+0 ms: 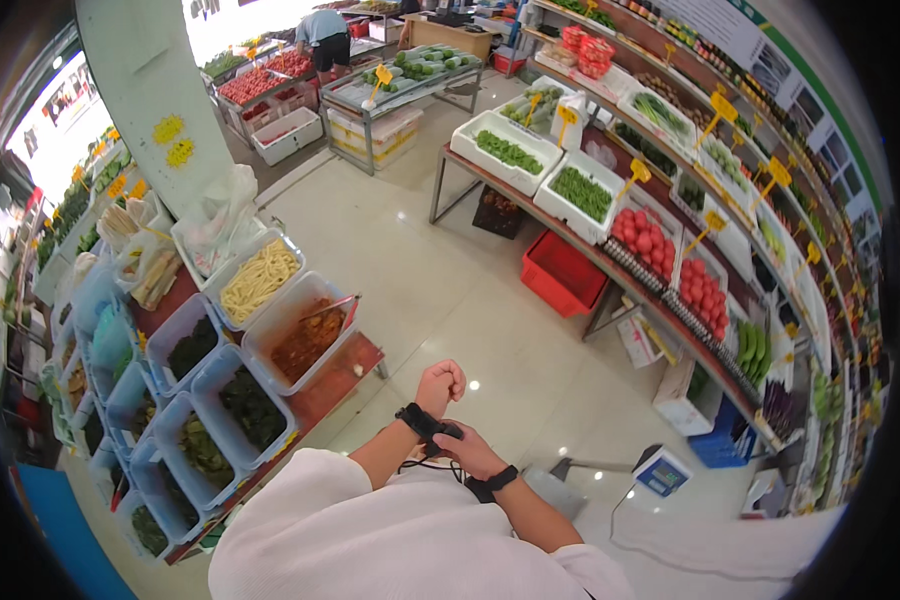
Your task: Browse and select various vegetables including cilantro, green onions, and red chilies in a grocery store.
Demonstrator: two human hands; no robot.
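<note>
My left hand (441, 386) is curled into a loose fist in front of my chest, with nothing visible in it. A black strap with a bulky black module (420, 421) circles that wrist. Just below, my right hand (471, 452) grips a small black device (445, 439) between thumb and fingers, touching or very near the left wrist module. Black cords hang beneath the device against my pale shirt (420, 525). Another black band (502, 478) is around my right wrist, with a dark piece under it. The exact join between device and strap is hidden.
Plastic tubs of pickled vegetables (306, 337) stand on a red table (345, 382) at left. A produce rack (540, 202) with tomatoes and green vegetables curves along the right. A digital scale (661, 474) with a cable stands at lower right. A person (324, 37) bends over a far stall.
</note>
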